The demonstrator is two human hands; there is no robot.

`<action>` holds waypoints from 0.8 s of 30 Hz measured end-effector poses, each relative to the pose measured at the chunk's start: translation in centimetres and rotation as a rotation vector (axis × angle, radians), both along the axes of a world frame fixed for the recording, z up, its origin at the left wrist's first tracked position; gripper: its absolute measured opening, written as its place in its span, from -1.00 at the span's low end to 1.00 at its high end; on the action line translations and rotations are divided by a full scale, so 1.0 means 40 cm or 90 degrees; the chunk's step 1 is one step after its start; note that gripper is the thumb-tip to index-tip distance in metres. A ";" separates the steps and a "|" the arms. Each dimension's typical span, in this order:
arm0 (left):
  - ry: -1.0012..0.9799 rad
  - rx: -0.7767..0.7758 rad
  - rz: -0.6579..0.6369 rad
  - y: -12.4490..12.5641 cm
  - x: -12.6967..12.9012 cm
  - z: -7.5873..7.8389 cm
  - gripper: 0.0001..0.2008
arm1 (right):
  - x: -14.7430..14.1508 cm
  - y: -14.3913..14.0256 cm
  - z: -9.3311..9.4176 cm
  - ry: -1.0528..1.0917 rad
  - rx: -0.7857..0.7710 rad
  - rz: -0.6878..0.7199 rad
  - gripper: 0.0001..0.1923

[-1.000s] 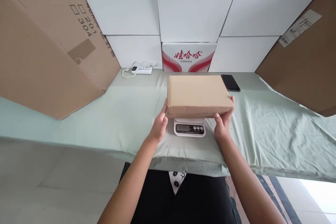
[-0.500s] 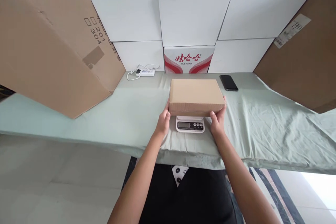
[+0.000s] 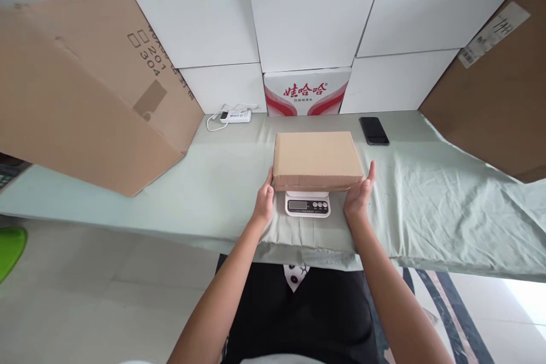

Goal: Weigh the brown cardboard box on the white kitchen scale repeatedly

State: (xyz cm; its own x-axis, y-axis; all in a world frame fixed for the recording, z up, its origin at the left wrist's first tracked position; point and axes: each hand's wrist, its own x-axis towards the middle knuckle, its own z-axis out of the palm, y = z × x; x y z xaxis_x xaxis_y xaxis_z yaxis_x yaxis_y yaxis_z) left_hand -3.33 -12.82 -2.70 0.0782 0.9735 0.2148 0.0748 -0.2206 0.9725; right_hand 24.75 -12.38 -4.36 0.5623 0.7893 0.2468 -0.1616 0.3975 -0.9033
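A flat brown cardboard box (image 3: 316,154) lies on a small white digital kitchen scale (image 3: 307,204), whose display and buttons stick out in front of the box. My left hand (image 3: 264,199) rests against the box's near left corner, with the thumb on its side. Just off the near right corner is my right hand (image 3: 360,193), its fingers spread and the palm turned toward the box, a small gap between them.
A pale green cloth (image 3: 426,199) covers the table. A black phone (image 3: 374,130) lies behind the box to the right, a white power strip (image 3: 235,116) back left. White boxes (image 3: 311,17) and a red-printed carton (image 3: 306,92) stand behind. Large brown cartons (image 3: 85,85) flank both sides.
The box has come down onto the scale and settled. My right hand has let go of the right corner and opened beside it. The left hand stays at the left corner.
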 end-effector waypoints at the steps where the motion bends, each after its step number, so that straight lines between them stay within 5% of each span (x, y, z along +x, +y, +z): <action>1: 0.005 -0.010 0.003 0.001 -0.001 -0.002 -0.03 | -0.001 0.002 -0.002 0.017 -0.006 -0.001 -0.12; 24: -0.040 -0.048 -0.013 0.006 -0.007 -0.010 -0.18 | -0.014 -0.024 0.038 -0.026 -0.083 -0.023 0.01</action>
